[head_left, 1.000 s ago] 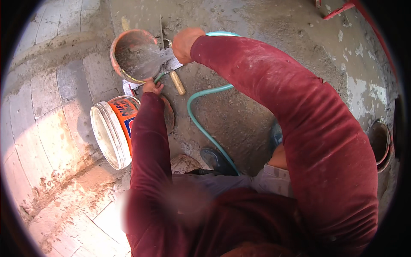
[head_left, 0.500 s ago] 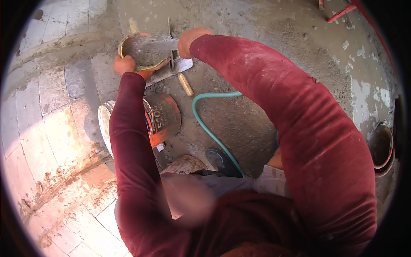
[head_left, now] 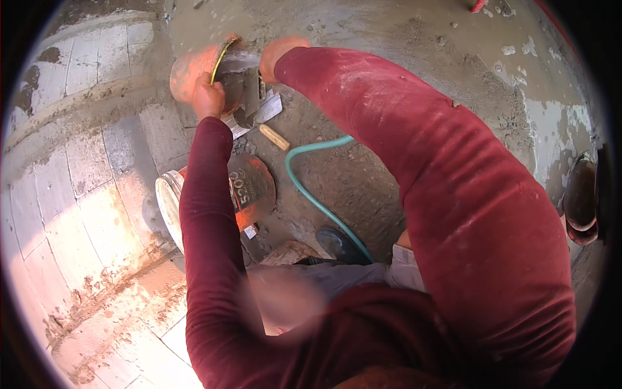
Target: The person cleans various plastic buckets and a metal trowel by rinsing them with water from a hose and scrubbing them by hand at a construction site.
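An orange bucket (head_left: 194,68) with a yellowish rim is tipped on its side at the far left, its mouth turned right. My left hand (head_left: 208,98) is closed on that rim. A spray of water (head_left: 238,61) runs between the bucket's mouth and my right hand (head_left: 278,57), which is closed at the far middle. The teal hose (head_left: 311,188) curves over the ground and passes under my right sleeve; its end is hidden by my hand. Just below lie a metal blade (head_left: 269,107) and a wooden tool handle (head_left: 275,137).
A second orange and dark bucket (head_left: 254,185) lies beyond my left forearm, partly covered by it. Pale paving (head_left: 84,155) spans the left side; wet, muddy concrete (head_left: 363,181) the middle and right. A dark round container (head_left: 581,201) is at the right edge. A boot (head_left: 340,245) shows near my legs.
The bucket has been tipped, its outside now facing left and its mouth right. My left hand has moved slightly right with the rim. Water now shows spraying near the mouth.
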Demonstrator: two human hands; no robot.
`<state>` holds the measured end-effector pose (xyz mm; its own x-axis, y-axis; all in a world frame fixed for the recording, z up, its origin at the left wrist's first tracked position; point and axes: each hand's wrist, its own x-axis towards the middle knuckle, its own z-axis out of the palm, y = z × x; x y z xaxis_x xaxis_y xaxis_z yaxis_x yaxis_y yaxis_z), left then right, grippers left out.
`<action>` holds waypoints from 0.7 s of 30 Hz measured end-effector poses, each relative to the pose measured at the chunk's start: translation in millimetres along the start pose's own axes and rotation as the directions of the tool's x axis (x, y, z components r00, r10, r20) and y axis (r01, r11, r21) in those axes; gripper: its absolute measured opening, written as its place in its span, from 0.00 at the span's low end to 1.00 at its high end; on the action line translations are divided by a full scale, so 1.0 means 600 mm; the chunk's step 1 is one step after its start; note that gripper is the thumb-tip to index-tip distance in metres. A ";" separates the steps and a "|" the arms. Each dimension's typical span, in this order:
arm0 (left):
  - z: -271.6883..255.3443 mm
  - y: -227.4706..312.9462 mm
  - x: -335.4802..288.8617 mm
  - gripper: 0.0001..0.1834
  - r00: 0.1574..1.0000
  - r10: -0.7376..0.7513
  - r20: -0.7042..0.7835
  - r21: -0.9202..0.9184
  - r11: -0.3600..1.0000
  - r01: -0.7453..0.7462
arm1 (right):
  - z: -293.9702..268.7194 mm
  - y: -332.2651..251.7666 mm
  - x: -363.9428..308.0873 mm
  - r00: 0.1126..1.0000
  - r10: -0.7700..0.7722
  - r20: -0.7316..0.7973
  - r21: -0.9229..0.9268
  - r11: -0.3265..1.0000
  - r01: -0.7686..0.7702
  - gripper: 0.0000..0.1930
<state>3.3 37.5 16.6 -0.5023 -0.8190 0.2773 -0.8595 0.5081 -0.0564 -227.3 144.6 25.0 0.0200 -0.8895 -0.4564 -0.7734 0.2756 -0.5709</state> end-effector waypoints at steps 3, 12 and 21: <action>-0.005 -0.009 -0.011 0.10 0.989 -0.121 0.088 -0.004 0.993 0.122 | -0.006 0.009 -0.015 1.000 -0.006 -0.006 -0.023 1.000 0.006 0.16; -0.007 -0.197 -0.091 0.13 0.982 -0.177 0.069 -0.070 0.981 0.182 | 0.013 -0.036 -0.034 0.982 -0.189 -0.020 -0.129 0.974 0.184 0.14; 0.024 -0.214 -0.175 0.13 0.880 -0.451 0.148 -0.165 0.866 0.471 | 0.028 -0.013 -0.010 0.981 -0.189 0.049 -0.284 0.939 0.195 0.13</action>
<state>165.0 54.5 -19.2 -0.0688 -0.9895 0.1273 -0.9657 0.0981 0.2405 -210.7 153.8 20.5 0.1964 -0.9066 -0.3734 -0.9022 -0.0180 -0.4309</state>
